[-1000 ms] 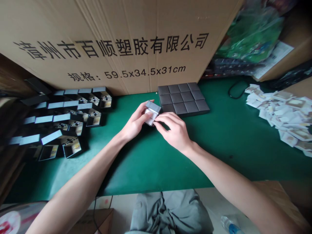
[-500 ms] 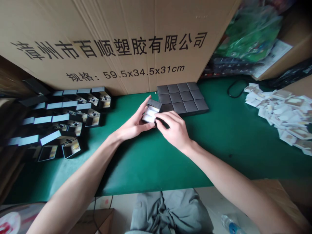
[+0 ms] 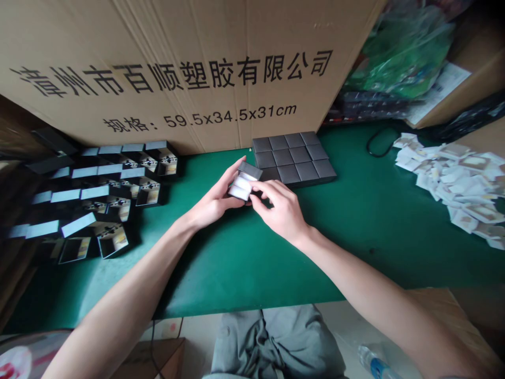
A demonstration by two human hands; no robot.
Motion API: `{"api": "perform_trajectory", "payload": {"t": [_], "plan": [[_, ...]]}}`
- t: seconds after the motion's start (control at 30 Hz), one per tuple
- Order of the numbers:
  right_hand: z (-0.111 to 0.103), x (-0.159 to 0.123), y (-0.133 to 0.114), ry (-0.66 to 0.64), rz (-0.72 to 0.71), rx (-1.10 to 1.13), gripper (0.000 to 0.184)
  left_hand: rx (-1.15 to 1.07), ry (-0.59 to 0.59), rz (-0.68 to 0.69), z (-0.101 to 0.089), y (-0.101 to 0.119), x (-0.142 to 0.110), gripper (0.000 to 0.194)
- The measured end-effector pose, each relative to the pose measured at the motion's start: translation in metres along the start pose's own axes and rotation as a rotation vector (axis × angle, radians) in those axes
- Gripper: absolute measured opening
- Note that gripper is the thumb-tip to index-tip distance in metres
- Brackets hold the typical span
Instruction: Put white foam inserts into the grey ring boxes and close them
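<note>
With my left hand (image 3: 214,203), half curled, I hold one small box (image 3: 240,186), whose lid is raised and whose inside is white. My right hand (image 3: 282,209) has its fingers bent, with the tips at the right edge of this box; through my camera I cannot tell whether they pinch it. The box is just left of the block of dark squares (image 3: 292,158), on its near side. This block counts twelve: three rows of four. Behind it stands one big carton (image 3: 221,31). Left of the block are open black boxes (image 3: 94,192) in four rows, too overlapped for exact counting. Well to its right lies one uncountable heap of white pieces (image 3: 453,176).
</note>
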State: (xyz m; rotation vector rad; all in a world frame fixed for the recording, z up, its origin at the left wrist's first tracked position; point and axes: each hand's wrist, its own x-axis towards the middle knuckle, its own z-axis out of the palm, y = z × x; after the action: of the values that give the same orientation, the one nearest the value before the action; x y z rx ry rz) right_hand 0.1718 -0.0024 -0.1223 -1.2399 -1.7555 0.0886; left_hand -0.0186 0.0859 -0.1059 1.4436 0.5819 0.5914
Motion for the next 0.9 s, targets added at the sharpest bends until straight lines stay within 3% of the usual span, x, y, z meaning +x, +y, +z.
{"api": "perform_trajectory", "payload": {"t": [0.1, 0.23, 0.37, 0.57, 0.73, 0.9], "plan": [[0.002, -0.001, 0.000, 0.009, 0.013, -0.013, 0.028, -0.077, 0.022, -0.014, 0.002, 0.000, 0.002, 0.098], [0.004, -0.003, 0.001, -0.009, 0.043, -0.008, 0.030, -0.236, 0.172, -0.066, 0.008, 0.000, 0.007, 0.059], [0.003, -0.002, -0.002, 0.013, 0.074, 0.076, 0.030, -0.315, 0.246, -0.048, 0.013, 0.002, 0.008, 0.042], [0.002, 0.002, -0.008, 0.071, 0.156, 0.273, 0.026, -0.390, 0.265, -0.004, 0.015, 0.006, 0.005, 0.037], [0.008, 0.003, -0.009, 0.100, 0.368, 0.451, 0.014, -0.316, 0.293, -0.012, 0.015, 0.005, 0.005, 0.037], [0.012, 0.002, -0.008, 0.099, 0.511, 0.614, 0.019, -0.268, 0.331, -0.030, 0.016, 0.005, 0.005, 0.036]]}}
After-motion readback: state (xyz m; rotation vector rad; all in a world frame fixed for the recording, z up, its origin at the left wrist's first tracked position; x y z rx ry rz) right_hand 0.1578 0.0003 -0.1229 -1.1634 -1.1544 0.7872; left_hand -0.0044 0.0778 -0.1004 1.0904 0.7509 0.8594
